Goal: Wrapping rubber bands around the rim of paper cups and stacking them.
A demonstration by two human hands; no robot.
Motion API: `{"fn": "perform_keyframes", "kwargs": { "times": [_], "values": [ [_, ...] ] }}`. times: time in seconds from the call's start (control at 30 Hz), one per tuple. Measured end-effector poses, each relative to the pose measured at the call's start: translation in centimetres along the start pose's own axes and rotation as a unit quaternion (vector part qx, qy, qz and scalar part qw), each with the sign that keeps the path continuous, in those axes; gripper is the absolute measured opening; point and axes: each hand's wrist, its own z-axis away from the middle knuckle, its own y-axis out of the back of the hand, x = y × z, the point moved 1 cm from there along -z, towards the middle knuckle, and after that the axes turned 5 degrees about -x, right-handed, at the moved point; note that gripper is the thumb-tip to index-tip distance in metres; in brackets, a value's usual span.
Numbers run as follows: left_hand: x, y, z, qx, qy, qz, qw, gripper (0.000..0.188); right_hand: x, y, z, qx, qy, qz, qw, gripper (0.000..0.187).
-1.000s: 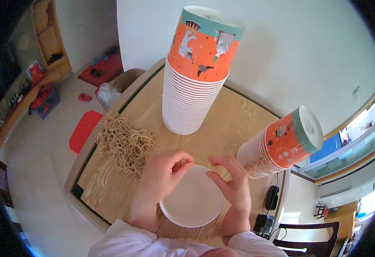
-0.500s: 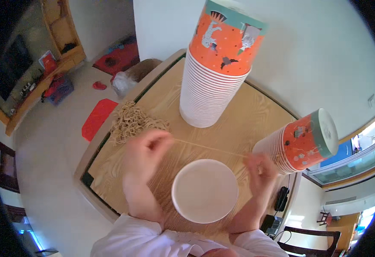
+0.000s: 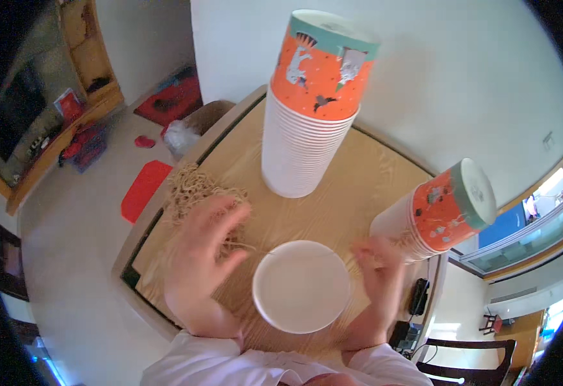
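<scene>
1. My left hand (image 3: pixel 204 251) is held up with its grip apart: the thumb stands away from the fingers.
2. A tangled heap of thin tan strands (image 3: pixel 194 186) lies on the surface (image 3: pixel 375 164), just beyond those fingers and partly hidden by them.
3. My right hand (image 3: pixel 379 267) is blurred, so I cannot tell whether its grip is together or has a strand in it.
4. Between my two hands sits a round white container (image 3: pixel 301 289), its rim towards me, on the surface close to my body.
5. Behind my right hand, and partly covered by it, stands the shorter cup stack (image 3: pixel 439 212), white below with an orange and green top; some tan strands show against its side.
6. The taller cup stack (image 3: pixel 304 154), patterned the same way, stands well beyond the container, further back on the surface.
</scene>
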Motion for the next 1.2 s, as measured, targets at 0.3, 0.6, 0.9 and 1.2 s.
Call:
{"fn": "perform_keyframes", "kwargs": {
  "times": [0.3, 0.6, 0.9, 1.2],
  "values": [
    [5.5, -6.5, -2.2, -0.187, -0.08, 0.322, 0.925, 0.055, -1.6, -1.5, -0.6, -0.08, 0.12, -0.063, 0.988, 0.011],
    [5.9, -8.1, -2.4, -0.099, 0.003, 0.331, 0.938, 0.011, -0.9, -0.5, -0.8, -0.049, 0.034, -0.037, 0.998, 0.013],
    [5.6, -8.3, -2.3, -0.1, -0.007, 0.289, 0.952, 0.009, -0.8, -0.6, -1.0, -0.042, 0.108, -0.053, 0.992, 0.015],
    [5.3, -8.6, -2.2, -0.051, -0.053, 0.319, 0.945, 0.012, -0.4, -0.8, -0.8, -0.072, 0.102, -0.021, 0.992, 0.006]
  ]
}}
